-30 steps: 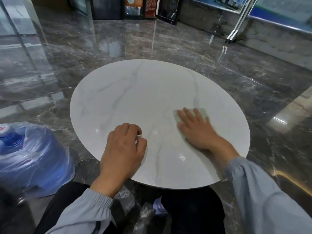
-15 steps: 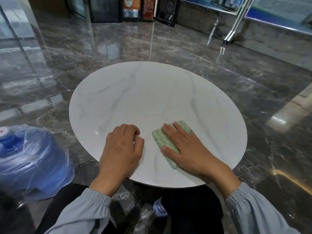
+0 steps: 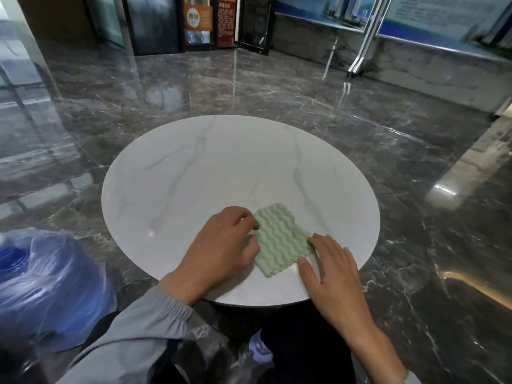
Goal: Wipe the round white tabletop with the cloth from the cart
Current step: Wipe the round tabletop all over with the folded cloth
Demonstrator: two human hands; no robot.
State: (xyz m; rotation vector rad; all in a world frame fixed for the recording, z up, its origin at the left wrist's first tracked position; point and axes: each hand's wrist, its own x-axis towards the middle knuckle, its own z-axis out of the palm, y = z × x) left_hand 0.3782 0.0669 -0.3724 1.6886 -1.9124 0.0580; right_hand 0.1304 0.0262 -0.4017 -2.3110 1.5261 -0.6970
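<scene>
You are handling the cloth (image 3: 279,239) by the tabletop's (image 3: 194,176) near edge, left hand (image 3: 221,245) curled against its left side, grip unclear, right hand (image 3: 329,270) laying straight fingers on its corner; be smoothing it flat.

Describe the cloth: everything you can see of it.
The cloth is a roughly square, textured rag, white with wavy green stripes. It lies flat and askew on the near side of the tabletop. Curled fingers of the left hand meet its left edge; straight fingertips of the right hand touch its right edge.
</scene>
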